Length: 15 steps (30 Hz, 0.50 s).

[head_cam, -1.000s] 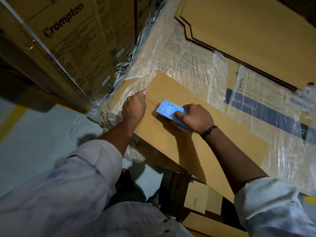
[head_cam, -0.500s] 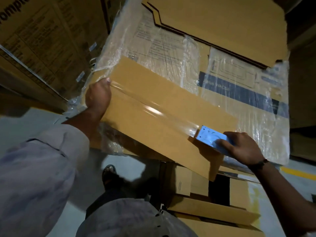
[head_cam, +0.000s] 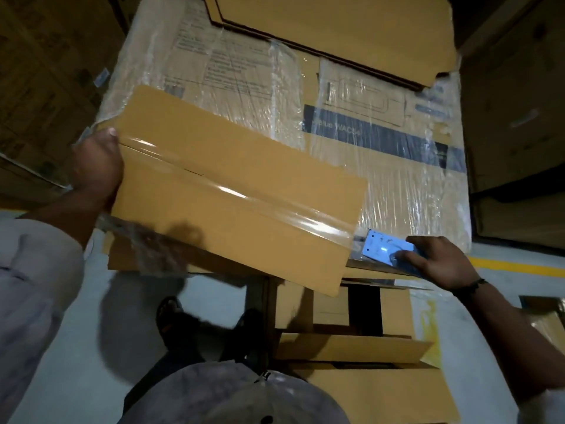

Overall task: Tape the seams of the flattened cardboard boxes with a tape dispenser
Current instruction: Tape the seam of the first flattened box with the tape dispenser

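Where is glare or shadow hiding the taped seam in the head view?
Head view: dim overall, with wide-angle bending at the edges. Bright glints sit on the clear tape along the flattened box, masking parts of the seam. A hand-shaped shadow darkens the box's lower left. The left hand looks slightly blurred, the right hand on the tape dispenser sharper. The stretch-wrapped stack also glints.

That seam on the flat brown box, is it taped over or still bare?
Taped over: a glossy clear tape strip runs along the flattened box from the left hand to the dispenser in the right hand.
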Tool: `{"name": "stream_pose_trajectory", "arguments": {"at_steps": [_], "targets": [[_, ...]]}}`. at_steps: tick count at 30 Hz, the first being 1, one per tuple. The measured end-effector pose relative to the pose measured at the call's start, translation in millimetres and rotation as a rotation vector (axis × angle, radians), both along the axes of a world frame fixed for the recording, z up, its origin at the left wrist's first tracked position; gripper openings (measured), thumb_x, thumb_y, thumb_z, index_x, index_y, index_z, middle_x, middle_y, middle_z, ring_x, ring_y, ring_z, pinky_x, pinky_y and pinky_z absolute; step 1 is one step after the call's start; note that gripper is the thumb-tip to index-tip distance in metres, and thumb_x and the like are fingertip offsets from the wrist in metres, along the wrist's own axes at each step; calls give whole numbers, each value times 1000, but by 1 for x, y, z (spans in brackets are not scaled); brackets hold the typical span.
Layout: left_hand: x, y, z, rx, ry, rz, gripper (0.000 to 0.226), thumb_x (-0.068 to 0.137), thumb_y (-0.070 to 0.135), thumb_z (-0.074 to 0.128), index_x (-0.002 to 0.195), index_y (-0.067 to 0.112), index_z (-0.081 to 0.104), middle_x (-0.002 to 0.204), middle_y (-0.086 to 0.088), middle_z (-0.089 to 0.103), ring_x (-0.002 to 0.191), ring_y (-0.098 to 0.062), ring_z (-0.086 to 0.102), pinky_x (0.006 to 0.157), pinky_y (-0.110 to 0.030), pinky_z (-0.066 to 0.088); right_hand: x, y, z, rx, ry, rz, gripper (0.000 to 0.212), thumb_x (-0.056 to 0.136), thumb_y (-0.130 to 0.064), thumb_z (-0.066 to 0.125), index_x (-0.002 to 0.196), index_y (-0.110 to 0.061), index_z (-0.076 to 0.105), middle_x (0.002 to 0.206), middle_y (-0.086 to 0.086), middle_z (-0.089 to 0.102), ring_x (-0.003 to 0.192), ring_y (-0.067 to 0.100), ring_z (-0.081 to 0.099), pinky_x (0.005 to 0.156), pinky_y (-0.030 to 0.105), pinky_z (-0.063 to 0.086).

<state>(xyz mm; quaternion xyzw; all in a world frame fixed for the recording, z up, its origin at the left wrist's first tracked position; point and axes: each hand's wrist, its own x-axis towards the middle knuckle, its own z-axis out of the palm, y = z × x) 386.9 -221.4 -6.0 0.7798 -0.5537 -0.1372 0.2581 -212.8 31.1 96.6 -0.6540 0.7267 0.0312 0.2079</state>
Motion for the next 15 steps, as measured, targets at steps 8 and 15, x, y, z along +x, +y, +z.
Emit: {"name": "stream_pose_trajectory", "arguments": {"at_steps": [8, 15], "targets": [[2, -1, -2, -1, 0, 15, 70, 109, 56, 31, 120, -2, 69, 113, -31, 69, 103, -47, 68, 88, -53, 52, -3, -15, -23, 104, -55, -30, 52, 82, -71, 46, 63, -24, 57, 60, -1, 57, 57, 21, 55, 52, 39, 35], [8, -3, -8, 12, 12, 26, 71, 107, 60, 28, 117, 3, 70, 112, -28, 70, 102, -45, 68, 90, -54, 52, -8, -20, -34, 168, -59, -76, 53, 83, -71, 50, 67, -23, 63, 60, 2, 61, 58, 24, 58, 54, 41, 39]]}}
